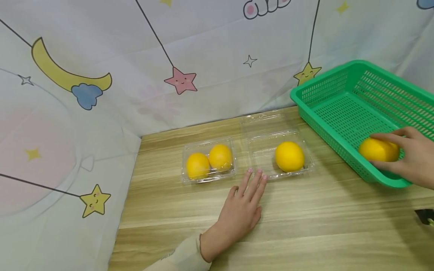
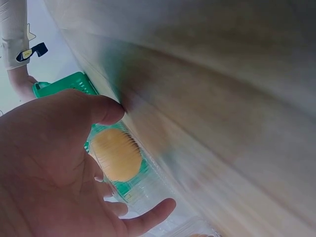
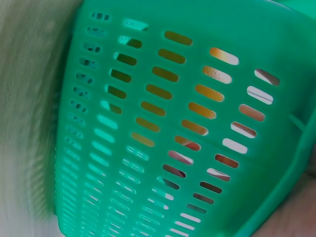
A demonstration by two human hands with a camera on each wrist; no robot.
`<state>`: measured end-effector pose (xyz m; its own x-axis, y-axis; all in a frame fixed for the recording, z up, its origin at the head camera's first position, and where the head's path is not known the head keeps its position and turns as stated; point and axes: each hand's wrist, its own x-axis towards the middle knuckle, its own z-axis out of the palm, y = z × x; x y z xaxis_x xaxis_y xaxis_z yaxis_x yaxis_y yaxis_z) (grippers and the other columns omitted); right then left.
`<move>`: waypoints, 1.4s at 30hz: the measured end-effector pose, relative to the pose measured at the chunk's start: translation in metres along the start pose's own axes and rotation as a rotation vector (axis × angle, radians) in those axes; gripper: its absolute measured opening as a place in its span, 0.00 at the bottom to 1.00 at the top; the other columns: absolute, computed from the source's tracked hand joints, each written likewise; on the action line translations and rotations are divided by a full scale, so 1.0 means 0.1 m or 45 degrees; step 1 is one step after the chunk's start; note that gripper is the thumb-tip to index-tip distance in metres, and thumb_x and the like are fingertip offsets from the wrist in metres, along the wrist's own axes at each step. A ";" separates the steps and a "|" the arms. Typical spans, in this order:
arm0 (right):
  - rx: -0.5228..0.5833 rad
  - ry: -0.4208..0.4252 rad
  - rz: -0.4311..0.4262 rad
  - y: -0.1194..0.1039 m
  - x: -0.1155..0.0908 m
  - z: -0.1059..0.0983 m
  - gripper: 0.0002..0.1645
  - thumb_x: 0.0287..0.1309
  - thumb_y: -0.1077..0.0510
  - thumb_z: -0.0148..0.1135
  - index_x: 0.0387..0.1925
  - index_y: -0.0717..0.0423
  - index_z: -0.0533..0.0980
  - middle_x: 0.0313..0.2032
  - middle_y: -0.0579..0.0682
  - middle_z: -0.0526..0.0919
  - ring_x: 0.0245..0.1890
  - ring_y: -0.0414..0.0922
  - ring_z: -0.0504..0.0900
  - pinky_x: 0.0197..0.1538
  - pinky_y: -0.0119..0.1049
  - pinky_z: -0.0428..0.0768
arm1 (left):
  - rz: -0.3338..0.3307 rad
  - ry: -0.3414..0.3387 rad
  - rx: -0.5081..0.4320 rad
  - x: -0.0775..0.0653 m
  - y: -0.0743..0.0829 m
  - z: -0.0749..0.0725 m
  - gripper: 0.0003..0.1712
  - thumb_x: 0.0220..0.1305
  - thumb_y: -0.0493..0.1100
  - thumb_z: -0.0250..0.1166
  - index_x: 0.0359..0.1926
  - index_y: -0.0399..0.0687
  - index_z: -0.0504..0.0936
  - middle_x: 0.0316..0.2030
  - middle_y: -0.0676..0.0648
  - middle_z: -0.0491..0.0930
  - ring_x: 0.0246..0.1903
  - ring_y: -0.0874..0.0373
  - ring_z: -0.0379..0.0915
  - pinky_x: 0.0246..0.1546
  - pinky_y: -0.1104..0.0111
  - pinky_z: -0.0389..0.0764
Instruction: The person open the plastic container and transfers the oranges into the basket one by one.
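Observation:
In the head view my right hand [image 1: 415, 154] grips an orange [image 1: 374, 150] at the near end of a green slotted basket [image 1: 342, 113]. The right wrist view shows mostly the basket's wall [image 3: 276, 29], with the orange in glimpses through the slots. My left hand [image 1: 239, 210] lies with straight fingers, its fingertips at the near edge of an open clear plastic box [image 1: 261, 158]. One orange [image 1: 289, 156] sits in the right half of that box. Beyond my left palm [image 2: 54, 163], the left wrist view shows the same orange [image 2: 117, 154] through clear plastic.
Left of the open box stands another clear box [image 1: 208, 142] holding two oranges [image 1: 220, 157], its lid apparently down. A patterned cloth [image 1: 217, 49] hangs behind the wooden table [image 1: 162, 210]. A small dark object [image 1: 424, 216] shows at the right edge.

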<state>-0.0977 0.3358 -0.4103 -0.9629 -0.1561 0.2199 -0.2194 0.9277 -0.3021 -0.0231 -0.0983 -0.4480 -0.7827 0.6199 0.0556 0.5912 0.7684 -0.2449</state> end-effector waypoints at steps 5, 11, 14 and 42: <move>-0.021 -0.005 -0.043 0.02 0.02 -0.02 0.38 0.46 0.53 0.84 0.55 0.68 0.80 0.46 0.77 0.73 0.32 0.65 0.77 0.26 0.42 0.69 | -0.001 0.007 0.006 0.01 0.00 0.00 0.52 0.76 0.61 0.61 0.86 0.46 0.45 0.86 0.44 0.45 0.84 0.45 0.43 0.60 0.58 0.81; -0.056 -0.071 -0.040 0.03 0.04 -0.03 0.39 0.41 0.59 0.85 0.57 0.69 0.80 0.47 0.79 0.74 0.38 0.68 0.77 0.27 0.44 0.71 | -0.004 0.007 -0.001 0.02 0.01 0.00 0.52 0.75 0.61 0.61 0.86 0.46 0.46 0.86 0.44 0.46 0.84 0.45 0.43 0.60 0.58 0.81; -0.068 -0.103 -0.038 0.04 0.05 -0.05 0.40 0.39 0.61 0.84 0.57 0.69 0.80 0.48 0.81 0.75 0.41 0.69 0.77 0.28 0.51 0.75 | -0.003 0.007 0.000 0.03 0.01 0.00 0.52 0.75 0.61 0.61 0.86 0.46 0.46 0.86 0.44 0.46 0.84 0.45 0.43 0.60 0.58 0.81; -0.145 -0.439 -0.029 -0.04 0.10 -0.09 0.37 0.82 0.40 0.49 0.69 0.67 0.75 0.56 0.78 0.72 0.43 0.66 0.79 0.32 0.56 0.78 | -0.007 0.001 -0.022 0.01 0.01 0.00 0.53 0.75 0.60 0.62 0.86 0.46 0.45 0.86 0.44 0.43 0.84 0.44 0.44 0.60 0.57 0.81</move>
<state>-0.1045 0.3337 -0.3985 -0.9586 -0.2644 -0.1058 -0.2413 0.9515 -0.1911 -0.0232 -0.0975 -0.4482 -0.7858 0.6157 0.0575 0.5902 0.7745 -0.2275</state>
